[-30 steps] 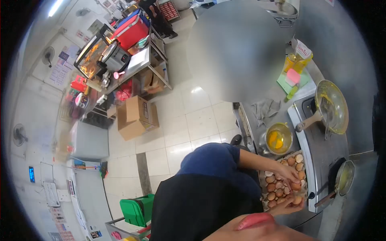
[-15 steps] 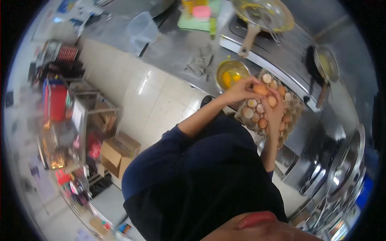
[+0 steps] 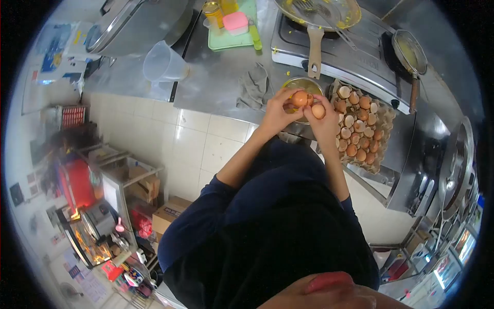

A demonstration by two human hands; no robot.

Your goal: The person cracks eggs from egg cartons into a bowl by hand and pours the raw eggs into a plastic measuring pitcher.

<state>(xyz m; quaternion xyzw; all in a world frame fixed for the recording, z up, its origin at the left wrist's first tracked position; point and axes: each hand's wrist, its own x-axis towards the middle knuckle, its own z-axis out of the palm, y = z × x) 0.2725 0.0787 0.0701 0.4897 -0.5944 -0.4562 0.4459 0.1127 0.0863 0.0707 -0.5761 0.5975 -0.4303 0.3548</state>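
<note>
Over the metal bowl [image 3: 297,80], both hands meet with their fingertips close together. My left hand [image 3: 278,114] is closed on a brown egg [image 3: 299,99], which seems cracked open toward the right. A piece of brown shell [image 3: 310,99] shows between the hands, touched by the right fingers. My right hand [image 3: 325,126] also keeps another brown egg [image 3: 318,111] against its fingers. Most of the bowl's contents are hidden behind the hands. Just to the right lies a cardboard egg tray [image 3: 383,123] with several empty shell halves and brown shells or eggs in it.
A gas stove [image 3: 296,45] carries a dirty pan [image 3: 350,15] with its handle toward me. A grey cloth [image 3: 253,88] lies left of the bowl. Farther left are a plastic jug [image 3: 162,63], a green tray [image 3: 218,42] and a large pot [image 3: 149,31].
Both hands have moved left from above the egg tray to over the bowl, bringing the eggs along. The egg in my left hand now appears cracked. The view has shifted.
</note>
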